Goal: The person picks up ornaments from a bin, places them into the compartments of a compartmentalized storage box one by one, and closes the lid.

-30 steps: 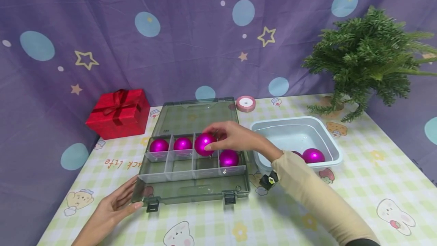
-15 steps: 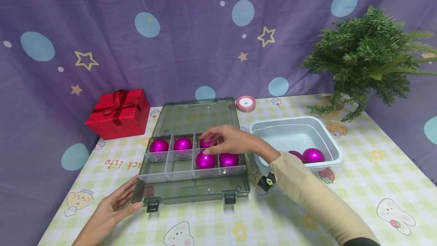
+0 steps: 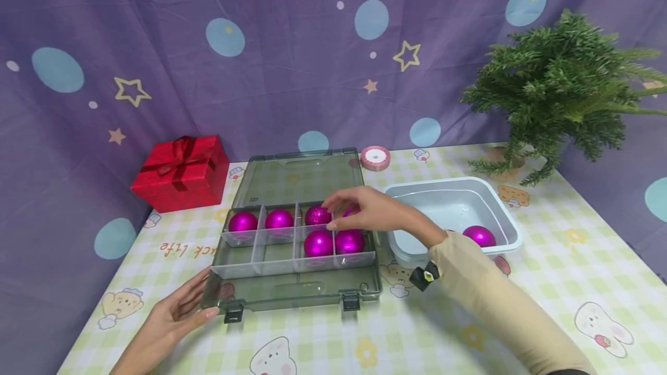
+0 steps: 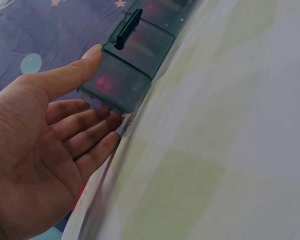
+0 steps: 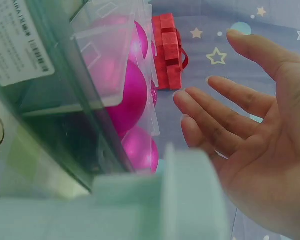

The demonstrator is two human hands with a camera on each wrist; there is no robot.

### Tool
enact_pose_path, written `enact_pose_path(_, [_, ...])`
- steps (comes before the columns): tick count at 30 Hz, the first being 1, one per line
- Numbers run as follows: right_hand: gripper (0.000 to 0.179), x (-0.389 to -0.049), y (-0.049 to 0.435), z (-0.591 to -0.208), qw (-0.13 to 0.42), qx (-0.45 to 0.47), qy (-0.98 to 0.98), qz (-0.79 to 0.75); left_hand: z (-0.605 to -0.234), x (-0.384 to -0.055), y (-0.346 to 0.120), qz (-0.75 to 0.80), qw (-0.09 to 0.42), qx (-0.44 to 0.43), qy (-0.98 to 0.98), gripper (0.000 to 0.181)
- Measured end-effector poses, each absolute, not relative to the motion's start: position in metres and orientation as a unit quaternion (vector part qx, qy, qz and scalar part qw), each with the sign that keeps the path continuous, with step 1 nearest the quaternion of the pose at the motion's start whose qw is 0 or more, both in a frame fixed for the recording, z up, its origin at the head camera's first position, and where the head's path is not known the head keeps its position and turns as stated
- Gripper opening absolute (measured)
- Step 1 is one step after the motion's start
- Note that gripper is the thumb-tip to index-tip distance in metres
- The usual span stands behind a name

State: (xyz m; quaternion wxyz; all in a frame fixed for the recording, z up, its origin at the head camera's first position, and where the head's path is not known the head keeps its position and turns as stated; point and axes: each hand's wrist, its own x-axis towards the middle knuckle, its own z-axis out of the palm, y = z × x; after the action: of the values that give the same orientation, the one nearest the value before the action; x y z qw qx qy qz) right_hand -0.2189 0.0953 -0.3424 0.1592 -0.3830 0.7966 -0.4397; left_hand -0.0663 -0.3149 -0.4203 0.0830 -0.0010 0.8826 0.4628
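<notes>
A translucent grey-green divided storage box (image 3: 297, 289) lies with its lid folded back. Shiny magenta Christmas baubles (image 3: 318, 243) fill several of its compartments, one of them glittery (image 3: 315, 216). Two front-left compartments hold nothing. My left hand (image 3: 169, 320) holds the box's near left corner, thumb on the front face near a latch and fingers along the side, as the left wrist view also shows. Above the right-hand compartments, my right hand (image 3: 367, 208) has loosely spread fingers and holds nothing; it partly hides the bauble (image 3: 350, 211) at the back right. The right wrist view shows its palm facing the baubles.
A pale blue plastic basin (image 3: 508, 221) right of the box holds a magenta bauble (image 3: 479, 236), partly overlapped by the forearm. A red gift box (image 3: 179, 181) stands at the back left, a ribbon roll (image 3: 376, 158) behind, and a small artificial fir tree (image 3: 557, 85) at the back right.
My right hand set a magenta bauble into the front row, third compartment, released it and drew back rightwards, uncovering the glittery bauble behind. My left hand stayed on the box corner.
</notes>
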Motion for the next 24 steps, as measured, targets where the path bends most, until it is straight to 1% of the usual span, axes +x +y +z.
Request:
enact_pose_path(5, [0.047, -0.217, 0.109, -0.343, 0.148, -0.378, 0.794, -0.452, -0.42, -0.066, -0.314, 0.462, 0.082, -0.002, 0.883, 0.08])
enact_pose_path(10, [0.041, -0.214, 0.126, -0.339, 0.125, -0.377, 0.798, -0.453, -0.42, -0.066, -0.314, 0.46, 0.079, 0.001, 0.885, 0.08])
enact_pose_path(14, [0.038, -0.213, 0.142, -0.335, 0.116, -0.366, 0.796, -0.468, -0.419, -0.066, -0.314, 0.459, 0.074, 0.006, 0.885, 0.08])
enact_pose_path(21, [0.036, -0.208, 0.173, -0.333, 0.096, -0.336, 0.808, -0.474, -0.42, -0.066, -0.314, 0.472, 0.101, -0.019, 0.876, 0.084])
enact_pose_path(24, [0.035, -0.206, 0.187, -0.336, 0.089, -0.321, 0.818, -0.469, -0.42, -0.067, -0.314, 0.47, 0.1, -0.017, 0.877, 0.083])
